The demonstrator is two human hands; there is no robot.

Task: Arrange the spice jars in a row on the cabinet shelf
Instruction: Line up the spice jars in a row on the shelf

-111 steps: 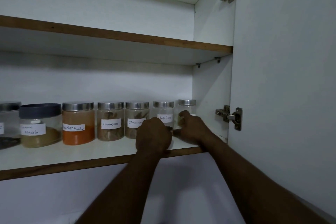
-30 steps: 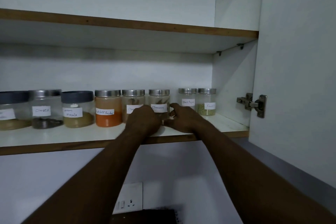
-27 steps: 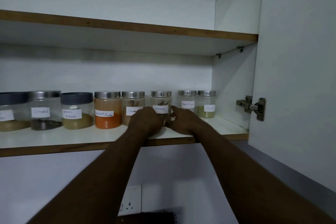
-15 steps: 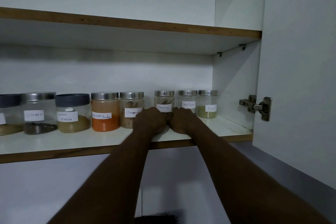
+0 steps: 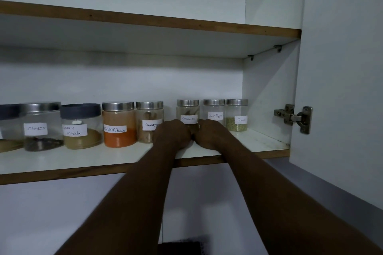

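Observation:
Several labelled spice jars stand in a row on the white cabinet shelf (image 5: 83, 161): cloves (image 5: 41, 126), garam masala (image 5: 81, 126), red chilli powder (image 5: 119, 124), a larger cinnamon jar (image 5: 149, 118), a smaller cinnamon jar (image 5: 188, 109), black pepper (image 5: 214, 112) and fennel (image 5: 236, 115). A dark-lidded jar (image 5: 8, 126) is cut off at the left edge. My left hand (image 5: 173, 133) and my right hand (image 5: 211, 134) meet at the base of the smaller cinnamon jar and hold it from either side. My fingers are hidden behind my knuckles. A gap separates the two cinnamon jars.
The cabinet door (image 5: 342, 89) stands open on the right, with its metal hinge (image 5: 296, 118) beside the shelf's right end. An upper shelf (image 5: 145, 20) hangs above the jars. A dark object (image 5: 180, 248) sits below, between my forearms.
The smaller cinnamon jar has slid right, away from the larger cinnamon jar and up beside black pepper. Both hands moved right with it and came closer together.

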